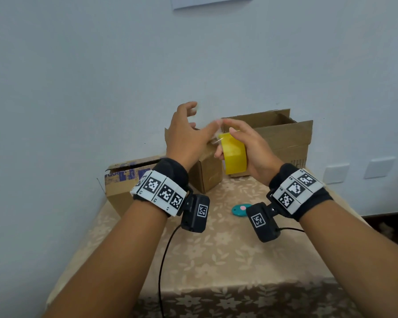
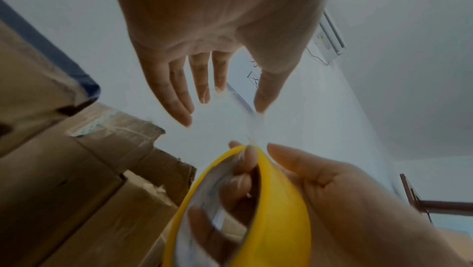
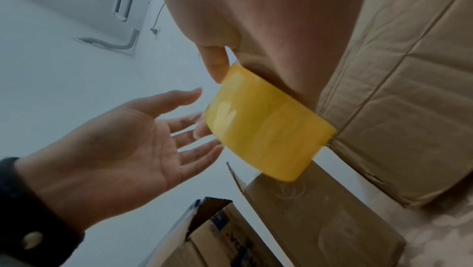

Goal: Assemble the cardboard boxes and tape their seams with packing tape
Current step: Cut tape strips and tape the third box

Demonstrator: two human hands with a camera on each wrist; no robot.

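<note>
Above the table's far end, held up in front of the boxes, sits the tape roll (image 1: 234,154): a wide yellow ring w/ glossy, smooth outer face and a pale inner core, seen edge-on from the left wrist view (image 2: 279,200). Right hand (image 1: 251,148) grasps it, fingers curled thru the core, thumb on the outer band (image 3: 266,121). A thin clear strip (image 2: 253,121) runs from the roll's top up to the left hand's thumb tip; whether it's stuck there or pinched, can't tell. Left hand (image 1: 186,136) is released, fingers straight and spread, palm open just beside the roll (image 3: 122,142). Behind the hands stand three brown corrugated cardboard boxes: a large box (image 1: 285,138) on the right w/ top flaps up, a small box (image 1: 207,173) in the middle, partly hidden, and a printed box (image 1: 122,182) on the left w/ blue lettering, flaps open. All rest on a table (image 1: 216,255) covered w/ beige floral cloth, matte and patterned. A small teal oval object (image 1: 240,209) w/ a pink spot lies on the cloth nr the right wrist camera. Pale wall behind.
</note>
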